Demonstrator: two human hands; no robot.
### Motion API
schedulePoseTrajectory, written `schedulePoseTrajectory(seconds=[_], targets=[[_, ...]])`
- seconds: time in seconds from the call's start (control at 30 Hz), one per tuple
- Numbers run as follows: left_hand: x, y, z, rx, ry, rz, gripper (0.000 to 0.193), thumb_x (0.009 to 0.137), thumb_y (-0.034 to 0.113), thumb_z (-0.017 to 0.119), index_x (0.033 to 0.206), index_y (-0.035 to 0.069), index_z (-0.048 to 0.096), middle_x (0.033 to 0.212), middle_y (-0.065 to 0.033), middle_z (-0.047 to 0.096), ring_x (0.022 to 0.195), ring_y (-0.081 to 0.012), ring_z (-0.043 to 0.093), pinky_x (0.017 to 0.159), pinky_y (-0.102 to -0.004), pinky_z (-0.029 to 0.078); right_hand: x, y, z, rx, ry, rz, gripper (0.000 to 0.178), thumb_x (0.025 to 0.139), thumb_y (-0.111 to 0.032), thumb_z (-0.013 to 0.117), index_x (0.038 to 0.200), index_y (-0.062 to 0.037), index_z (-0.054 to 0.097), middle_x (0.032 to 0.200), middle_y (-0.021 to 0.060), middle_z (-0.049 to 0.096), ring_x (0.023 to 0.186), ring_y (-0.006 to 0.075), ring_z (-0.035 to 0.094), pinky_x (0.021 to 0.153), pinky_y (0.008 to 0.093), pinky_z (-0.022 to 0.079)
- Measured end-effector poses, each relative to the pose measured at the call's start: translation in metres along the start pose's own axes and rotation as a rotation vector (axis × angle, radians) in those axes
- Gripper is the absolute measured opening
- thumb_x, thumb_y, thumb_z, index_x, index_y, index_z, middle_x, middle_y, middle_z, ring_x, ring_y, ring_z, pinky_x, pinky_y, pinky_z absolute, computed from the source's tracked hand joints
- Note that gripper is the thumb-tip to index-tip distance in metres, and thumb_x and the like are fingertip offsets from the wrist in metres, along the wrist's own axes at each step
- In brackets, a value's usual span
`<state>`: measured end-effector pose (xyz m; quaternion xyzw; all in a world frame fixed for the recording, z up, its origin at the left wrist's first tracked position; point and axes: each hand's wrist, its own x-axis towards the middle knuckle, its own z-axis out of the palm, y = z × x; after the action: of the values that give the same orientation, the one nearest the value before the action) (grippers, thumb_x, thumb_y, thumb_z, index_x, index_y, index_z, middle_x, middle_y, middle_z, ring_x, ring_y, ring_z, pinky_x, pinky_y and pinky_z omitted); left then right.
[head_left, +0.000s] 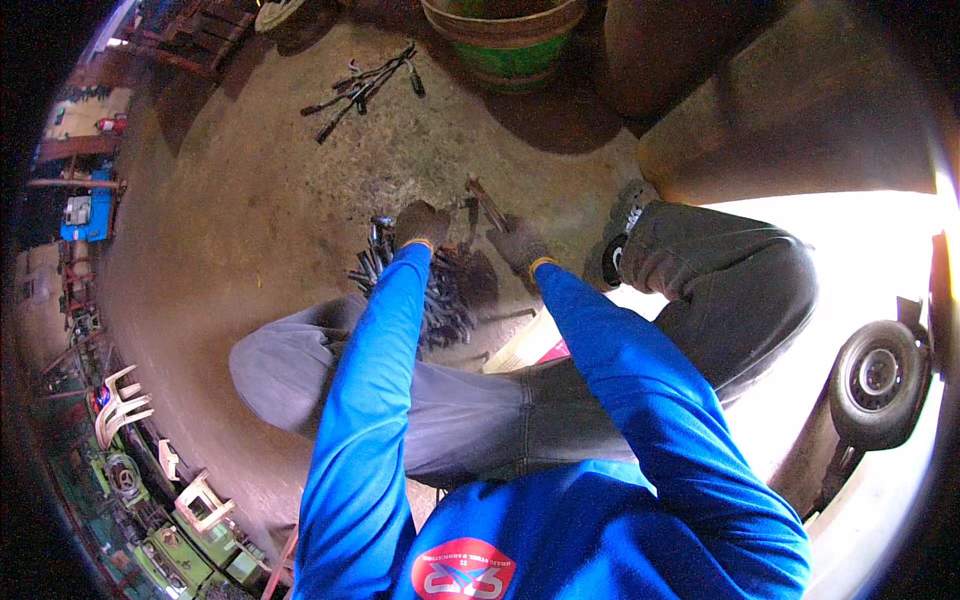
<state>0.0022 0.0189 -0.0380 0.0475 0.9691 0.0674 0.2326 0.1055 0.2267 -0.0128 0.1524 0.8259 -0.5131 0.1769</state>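
Observation:
My left hand, in a dark glove, is closed at the far edge of a pile of dark metal pieces. A short dark piece shows just right of it, but whether the fingers hold that piece is hidden. My right hand, gloved too, is closed around the near end of a brownish metal bar. This bar slants up and left toward the short dark piece; its exact kind is unclear. Several shiny rod ends stick out of the pile on its left, beside my left forearm.
Farther off, several dark rods lie crossed on the concrete floor. A green and brown tub stands beyond. My bent legs flank the pile. A wheel with a tyre is at the right; machines and a white plastic chair line the left.

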Motion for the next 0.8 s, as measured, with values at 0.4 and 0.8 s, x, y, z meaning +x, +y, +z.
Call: schedulePoseTrajectory(seconds=[0.4, 0.8], targets=[[-0.013, -0.001, -0.011, -0.07, 0.095, -0.033, 0.038, 0.081, 0.034, 0.055, 0.103, 0.004, 0.066, 0.111, -0.0222, 0.063, 0.105, -0.04, 0.06, 0.092, -0.0468, 0.047, -0.003, -0.012, 0.005, -0.142, -0.081, -0.035, 0.047, 0.085, -0.043, 0.059, 0.105, -0.0001, 0.062, 0.088, 0.0246, 0.067, 0.076, 0.0401, 0.066, 0.066, 0.046, 0.051], [-0.015, -0.014, 0.003, -0.045, 0.156, -0.001, 0.046, 0.086, 0.037, 0.051, 0.091, -0.006, 0.067, 0.103, -0.0307, 0.062, 0.1, -0.0454, 0.059, 0.09, -0.0506, 0.045, -0.005, -0.016, 0.013, -0.1, -0.131, 0.05, 0.05, 0.085, -0.045, 0.058, 0.108, -0.0006, 0.063, 0.099, 0.0257, 0.067, 0.094, 0.0417, 0.065, 0.081, 0.0466, 0.05]])
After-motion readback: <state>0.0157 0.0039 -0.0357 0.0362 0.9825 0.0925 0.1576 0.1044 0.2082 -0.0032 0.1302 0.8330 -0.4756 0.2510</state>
